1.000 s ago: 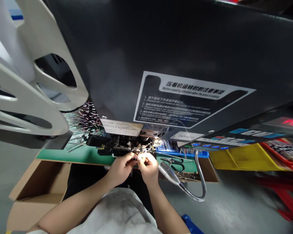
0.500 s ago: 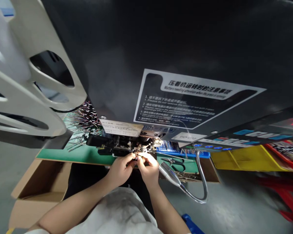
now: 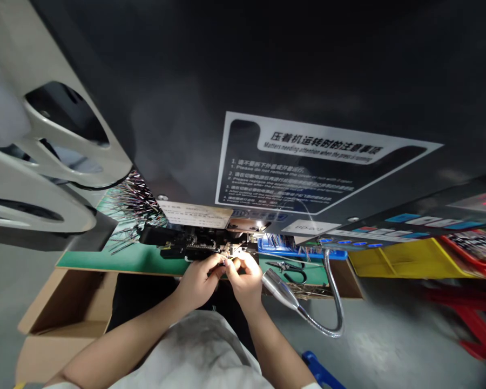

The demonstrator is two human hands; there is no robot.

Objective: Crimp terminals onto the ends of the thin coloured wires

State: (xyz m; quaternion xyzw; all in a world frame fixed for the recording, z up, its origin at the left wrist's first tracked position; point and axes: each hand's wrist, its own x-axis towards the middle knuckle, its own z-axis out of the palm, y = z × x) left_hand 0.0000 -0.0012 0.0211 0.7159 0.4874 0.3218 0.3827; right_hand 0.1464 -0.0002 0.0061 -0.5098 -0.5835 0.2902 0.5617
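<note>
My left hand (image 3: 200, 281) and my right hand (image 3: 245, 275) meet at the front of the crimping press (image 3: 299, 70), thumbs and forefingers pinched close together. Between the fingertips there is a small dark piece that looks like a thin wire; the fingers cover most of it. Just beyond them sits the lit tooling (image 3: 231, 249) of the press. A gooseneck lamp (image 3: 281, 290) points at this spot from beside my right hand.
A large bundle of wires (image 3: 135, 200) lies on the green bench top (image 3: 105, 256) at left. To the right are a blue tray (image 3: 283, 253) with wires, dark-handled cutters (image 3: 295, 276) and a yellow bin (image 3: 413, 259). An open cardboard box (image 3: 65, 327) stands lower left.
The view has shifted slightly, so the press and its label sit a little farther left. Both hands stay pinched together at the tooling, with only small finger movement.
</note>
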